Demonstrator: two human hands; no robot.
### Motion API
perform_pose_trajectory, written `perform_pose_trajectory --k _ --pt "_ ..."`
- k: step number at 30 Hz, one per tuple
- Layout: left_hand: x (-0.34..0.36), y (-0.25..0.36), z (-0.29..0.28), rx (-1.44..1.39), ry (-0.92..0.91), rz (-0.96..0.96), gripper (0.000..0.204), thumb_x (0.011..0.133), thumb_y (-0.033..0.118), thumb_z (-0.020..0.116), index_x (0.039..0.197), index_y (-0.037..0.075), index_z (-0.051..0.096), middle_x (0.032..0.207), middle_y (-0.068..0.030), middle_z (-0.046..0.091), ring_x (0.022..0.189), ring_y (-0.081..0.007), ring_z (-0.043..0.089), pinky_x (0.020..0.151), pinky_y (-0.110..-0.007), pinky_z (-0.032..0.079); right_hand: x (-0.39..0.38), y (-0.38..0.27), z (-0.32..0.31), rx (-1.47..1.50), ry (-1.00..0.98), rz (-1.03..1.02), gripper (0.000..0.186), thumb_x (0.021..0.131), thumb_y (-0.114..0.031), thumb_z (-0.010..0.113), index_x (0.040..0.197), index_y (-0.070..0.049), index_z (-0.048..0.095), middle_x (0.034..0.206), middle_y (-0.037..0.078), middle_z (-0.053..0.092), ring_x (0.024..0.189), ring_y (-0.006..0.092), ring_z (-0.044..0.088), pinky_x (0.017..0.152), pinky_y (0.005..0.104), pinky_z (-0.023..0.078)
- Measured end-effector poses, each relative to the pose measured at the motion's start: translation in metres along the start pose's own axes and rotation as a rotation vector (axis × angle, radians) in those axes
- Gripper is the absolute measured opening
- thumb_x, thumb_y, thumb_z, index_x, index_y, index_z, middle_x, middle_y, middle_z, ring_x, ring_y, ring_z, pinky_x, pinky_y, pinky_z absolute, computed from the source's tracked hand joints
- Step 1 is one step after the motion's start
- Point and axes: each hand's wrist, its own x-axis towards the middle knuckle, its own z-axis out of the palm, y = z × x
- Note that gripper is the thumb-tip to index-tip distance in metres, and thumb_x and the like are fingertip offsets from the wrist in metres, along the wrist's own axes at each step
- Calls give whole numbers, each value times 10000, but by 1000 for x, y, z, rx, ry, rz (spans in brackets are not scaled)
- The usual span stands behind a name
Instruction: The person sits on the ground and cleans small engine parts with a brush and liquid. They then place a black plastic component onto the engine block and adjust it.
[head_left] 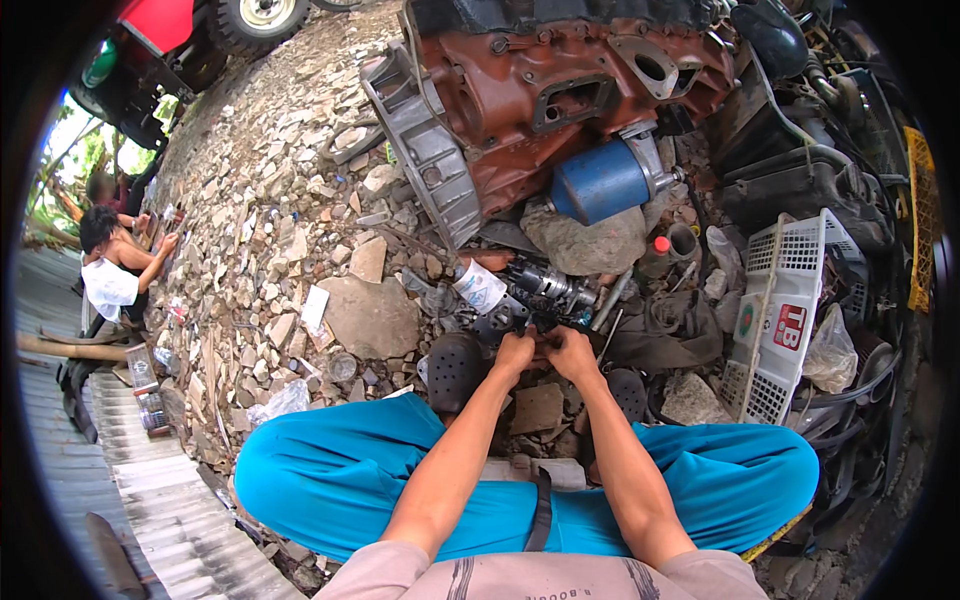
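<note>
My left hand [514, 353] and my right hand [571, 351] are close together, fingers curled on a dark greasy metal engine part [548, 292] that lies on the stony ground in front of my knees. Both hands grip its near end; what the fingertips pinch is too small to tell. A white plastic bottle [480, 286] lies on its side just left of the part. I sit with blue trousers [335, 470] and dark clog sandals [455, 370].
A big rust-red engine block [560, 90] with a blue cylindrical filter [600, 182] stands just beyond. A white plastic basket [785, 310] lies at the right among black hoses and scrap. Loose stones [260, 250] cover the ground. Two people [115, 260] crouch far left by corrugated sheets [140, 490].
</note>
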Motion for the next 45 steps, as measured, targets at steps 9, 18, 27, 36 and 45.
perform_pose_trajectory --k 9,18,27,36,45 --pt "0 56 -52 973 623 225 327 760 308 625 1010 117 713 1020 -195 680 1009 -357 636 892 -446 486 24 34 1 378 121 116 250 808 -191 706 951 12 684 804 127 706 686 220 675 657 321 505" --pt "9 44 -65 1411 522 100 252 795 187 581 987 84 708 1134 -162 655 1209 -330 512 1113 -569 139 14 16 -10 641 113 143 223 841 -184 689 926 21 664 698 55 643 553 100 562 540 257 442" --pt "15 45 -65 1457 430 3 412 785 238 560 1169 112 638 1279 -178 575 1306 -354 427 1098 -623 95 13 22 -7 614 95 243 225 838 -183 679 955 9 670 718 52 649 564 104 574 521 268 437" --pt "16 56 -66 1359 383 -38 358 778 219 602 1115 118 663 1229 -145 613 1234 -322 503 1101 -646 55 15 23 -14 612 51 214 213 874 -191 646 1005 -23 657 787 33 650 603 95 572 482 251 431" --pt "2 38 -56 1392 319 333 341 844 254 562 1124 60 581 1056 -185 663 1054 -354 604 1045 -658 174 15 10 -28 678 138 215 195 843 -177 655 949 -14 668 739 39 645 555 91 552 456 239 412"
